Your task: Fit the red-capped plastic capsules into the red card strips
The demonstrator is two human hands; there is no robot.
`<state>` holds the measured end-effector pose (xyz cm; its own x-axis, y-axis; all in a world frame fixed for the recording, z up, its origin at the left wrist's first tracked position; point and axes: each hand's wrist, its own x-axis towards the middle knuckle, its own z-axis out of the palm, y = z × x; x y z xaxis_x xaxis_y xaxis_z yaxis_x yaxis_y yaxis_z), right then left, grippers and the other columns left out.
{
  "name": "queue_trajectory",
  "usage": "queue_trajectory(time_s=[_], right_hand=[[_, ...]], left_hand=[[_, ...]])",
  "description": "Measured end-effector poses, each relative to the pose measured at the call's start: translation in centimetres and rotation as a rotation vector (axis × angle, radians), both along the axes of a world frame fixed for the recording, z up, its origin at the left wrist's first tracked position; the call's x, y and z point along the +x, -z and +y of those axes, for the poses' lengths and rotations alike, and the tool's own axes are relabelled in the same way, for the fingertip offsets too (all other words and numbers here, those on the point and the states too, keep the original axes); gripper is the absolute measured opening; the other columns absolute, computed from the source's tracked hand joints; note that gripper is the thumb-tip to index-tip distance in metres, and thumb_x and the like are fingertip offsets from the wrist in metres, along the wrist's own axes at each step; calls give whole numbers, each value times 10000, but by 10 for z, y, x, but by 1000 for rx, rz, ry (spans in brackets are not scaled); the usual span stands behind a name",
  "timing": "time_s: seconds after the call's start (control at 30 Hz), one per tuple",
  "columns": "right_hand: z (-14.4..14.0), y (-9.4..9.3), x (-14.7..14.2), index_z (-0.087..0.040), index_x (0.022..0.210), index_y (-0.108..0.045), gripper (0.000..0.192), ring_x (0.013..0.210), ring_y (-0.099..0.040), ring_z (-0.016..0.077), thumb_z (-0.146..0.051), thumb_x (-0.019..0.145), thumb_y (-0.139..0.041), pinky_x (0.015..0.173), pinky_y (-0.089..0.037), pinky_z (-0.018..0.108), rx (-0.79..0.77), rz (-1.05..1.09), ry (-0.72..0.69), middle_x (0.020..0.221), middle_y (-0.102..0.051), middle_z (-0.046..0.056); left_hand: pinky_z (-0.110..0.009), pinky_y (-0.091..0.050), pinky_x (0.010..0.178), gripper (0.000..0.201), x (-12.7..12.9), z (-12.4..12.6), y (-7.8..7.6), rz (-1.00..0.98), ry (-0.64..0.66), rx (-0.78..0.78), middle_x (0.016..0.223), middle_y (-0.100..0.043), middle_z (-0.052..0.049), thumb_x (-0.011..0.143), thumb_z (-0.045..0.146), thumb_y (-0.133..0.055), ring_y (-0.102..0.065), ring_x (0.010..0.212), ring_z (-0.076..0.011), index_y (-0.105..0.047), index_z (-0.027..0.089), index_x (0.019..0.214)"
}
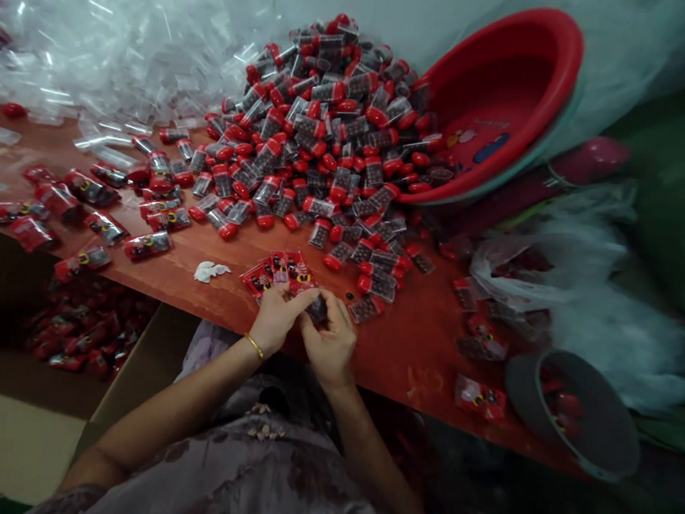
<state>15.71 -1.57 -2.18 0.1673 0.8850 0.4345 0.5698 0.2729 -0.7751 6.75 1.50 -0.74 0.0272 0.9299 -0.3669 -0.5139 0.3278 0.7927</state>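
My left hand (pixel 276 321), with a gold bangle on its wrist, and my right hand (pixel 333 341) meet at the table's front edge. Both sets of fingers are closed around a small clear container with dark contents (pixel 317 309), mostly covered by the fingers. Just beyond my left fingers lie flat red printed packets (pixel 287 266). A large heap of clear tubes with red caps and dark contents (pixel 330 139) rises behind them. Some of these tubes (pixel 380 281) lie close to my right hand. A crumpled white scrap (pixel 212 272) rests left of the packets.
Clear empty plastic tubes (pixel 115 33) are piled at the back left. Red-wrapped pieces (pixel 146 245) lie scattered before them, above a cardboard box (pixel 126 365) of similar pieces. A red basin (pixel 564 60) leans at the right, with a grey bucket (pixel 524 380) near the right edge.
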Motion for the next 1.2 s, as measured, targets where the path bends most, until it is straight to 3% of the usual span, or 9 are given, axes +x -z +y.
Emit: queue_trajectory(time_s=[0.2, 0.3, 0.4, 0.63, 0.73, 0.9, 1.03, 1.13, 1.2], right_hand=[[2, 1, 2, -215, 1019, -632, 305, 872, -636, 186, -280, 724, -677, 833, -516, 340, -118, 175, -10, 960, -681, 49], [-2, 0, 6, -192, 1034, -612, 303, 660, -631, 133, -340, 770, -629, 647, -537, 273, -237, 388, -88, 862, -687, 31], [-6, 0, 8, -166, 947, -614, 260, 407, -501, 76, -390, 826, -559, 433, -436, 202, -377, 495, -151, 606, -615, -28], [-2, -7, 1, -176, 800, -612, 299, 332, -440, 59, -474, 773, -601, 353, -369, 185, -415, 651, -156, 549, -598, -38], [0, -10, 2, -185, 691, -584, 307, 334, -482, 73, -484, 718, -647, 358, -390, 191, -453, 654, -215, 545, -623, -25], [11, -6, 4, -202, 506, -467, 396, 307, -450, 83, -483, 655, -702, 332, -358, 196, -467, 549, -233, 414, -524, -57], [38, -14, 3, -198, 544, -532, 368, 416, -495, 100, -475, 780, -592, 433, -413, 220, -272, 209, -312, 461, -541, -38], [76, -31, -15, -188, 794, -638, 282, 693, -605, 172, -430, 860, -508, 674, -502, 312, -46, -160, -354, 735, -675, 41], [106, -41, -43, -151, 967, -640, 339, 937, -594, 249, -446, 807, -592, 858, -481, 409, 120, -374, -400, 993, -678, 122]], left_hand=[[-251, -458, 634, 392, -3, -1, -8, -111, 10, -23, 612, -641, -1, 519, 487, -789, -575, 590, -120, -640, 141, 629], [-237, -455, 617, 421, -4, 0, -8, -149, 5, -35, 643, -661, -14, 518, 505, -793, -584, 598, -117, -645, 138, 661], [-216, -436, 534, 441, -2, -3, -2, -143, 30, -27, 644, -663, -21, 536, 524, -779, -546, 522, -90, -645, 133, 688], [-195, -320, 370, 414, -6, -11, 1, -93, 211, 45, 488, -508, 38, 609, 527, -734, -413, 389, -59, -650, 131, 698], [-193, -370, 431, 393, -12, -9, -4, -90, 165, 71, 538, -555, 15, 616, 503, -742, -448, 455, -62, -647, 126, 671], [-211, -398, 428, 391, -13, -10, 0, -204, 278, 40, 513, -531, 28, 634, 509, -729, -461, 438, -77, -592, 144, 598], [-245, -502, 643, 365, -36, 1, -3, -207, 106, -12, 704, -676, -33, 600, 461, -776, -632, 651, -137, -651, 143, 728], [-291, -513, 766, 311, -80, 20, -7, -192, -131, -74, 779, -719, -62, 698, 458, -707, -679, 758, -175, -658, 160, 768], [-274, -511, 785, 256, -115, 35, -7, -211, -372, -109, 735, -719, -31, 798, 429, -613, -682, 741, -145, -641, 179, 746]])
